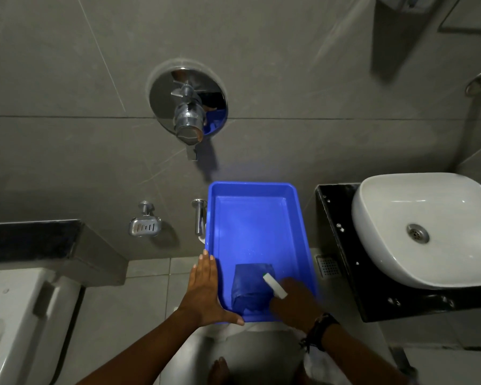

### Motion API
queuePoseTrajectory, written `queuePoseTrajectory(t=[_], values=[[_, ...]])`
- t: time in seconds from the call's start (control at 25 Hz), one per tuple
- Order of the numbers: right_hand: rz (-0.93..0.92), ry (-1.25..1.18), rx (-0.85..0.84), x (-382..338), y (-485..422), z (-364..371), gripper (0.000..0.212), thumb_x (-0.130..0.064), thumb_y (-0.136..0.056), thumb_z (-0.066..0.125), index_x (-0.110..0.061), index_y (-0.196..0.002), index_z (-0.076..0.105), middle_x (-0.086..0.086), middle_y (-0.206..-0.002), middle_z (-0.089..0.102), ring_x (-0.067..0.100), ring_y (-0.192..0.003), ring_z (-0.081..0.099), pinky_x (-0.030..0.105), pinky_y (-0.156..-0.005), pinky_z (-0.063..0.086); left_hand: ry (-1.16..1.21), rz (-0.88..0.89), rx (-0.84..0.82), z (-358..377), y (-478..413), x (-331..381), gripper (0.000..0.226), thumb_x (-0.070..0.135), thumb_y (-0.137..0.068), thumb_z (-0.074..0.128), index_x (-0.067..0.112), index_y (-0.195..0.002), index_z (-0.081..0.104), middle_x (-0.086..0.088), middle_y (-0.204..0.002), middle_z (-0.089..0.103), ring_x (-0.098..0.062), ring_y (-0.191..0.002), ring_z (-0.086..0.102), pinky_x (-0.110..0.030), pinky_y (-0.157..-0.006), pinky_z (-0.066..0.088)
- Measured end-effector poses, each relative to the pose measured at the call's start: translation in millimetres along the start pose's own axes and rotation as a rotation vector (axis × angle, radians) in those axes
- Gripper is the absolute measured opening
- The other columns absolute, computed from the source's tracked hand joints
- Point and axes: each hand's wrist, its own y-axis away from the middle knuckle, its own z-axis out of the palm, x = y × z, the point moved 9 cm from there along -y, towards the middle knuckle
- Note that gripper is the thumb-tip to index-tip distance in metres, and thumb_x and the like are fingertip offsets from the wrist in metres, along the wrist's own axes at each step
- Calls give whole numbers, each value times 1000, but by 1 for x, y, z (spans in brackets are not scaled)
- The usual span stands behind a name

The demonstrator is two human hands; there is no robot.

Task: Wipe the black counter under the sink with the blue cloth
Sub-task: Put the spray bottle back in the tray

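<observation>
Left hand [203, 290] flat, open, steadying tray [300, 218]. Right hand [295, 300] reaching cloth [250, 290] inside tray, grip unclear. We should pinch cloth fully, then carry to table [342, 245] beneath sink [428, 212].

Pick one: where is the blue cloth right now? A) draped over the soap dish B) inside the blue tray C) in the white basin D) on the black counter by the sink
B: the folded blue cloth lies at the near end of the blue tray, with the right hand reaching onto it; the black counter shows no cloth on it.
</observation>
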Motion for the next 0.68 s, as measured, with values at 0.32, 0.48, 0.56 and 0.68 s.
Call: queuePoseTrajectory(t=[0.32, 0.48, 0.56, 0.68], values=[[-542, -495, 479, -139, -3, -178, 18, -6, -73, 53, 6, -85, 60, 38, -79, 59, 30, -54, 51, 32, -49, 39, 9, -11, 20, -1, -2, 0, 166, 103, -39, 57, 19, -137, -48, -7, -158, -42, -28, -147, -35, -44, -121, -14], [-543, -563, 478, -167, -81, -177, 22, 5, -79, 52, 6, -97, 64, 27, -80, 62, 22, -67, 47, 24, -57, 38, -6, -13, 5, -2, -3, 1, 168, 103, -37, 57, 17, -137, -47, -10, -158, -42, -29, -146, -36, -46, -120, -15], [-544, -541, 450, -166, -114, -156, 30, 7, -79, 49, 3, -105, 63, 30, -93, 66, 21, -67, 48, 21, -54, 39, -9, -22, 1, 0, -4, 0, 167, 103, -38, 56, 17, -139, -46, -9, -156, -44, -29, -144, -38, -44, -118, -18], [-498, -597, 506, -150, -145, -141, 30, 2, -78, 50, 2, -105, 63, 20, -83, 62, 21, -68, 48, 28, -61, 41, -91, 28, 70, -11, -3, 8, 158, 101, -48, 49, 9, -151, -27, -9, -156, -39, -28, -144, -37, -39, -117, -25]])
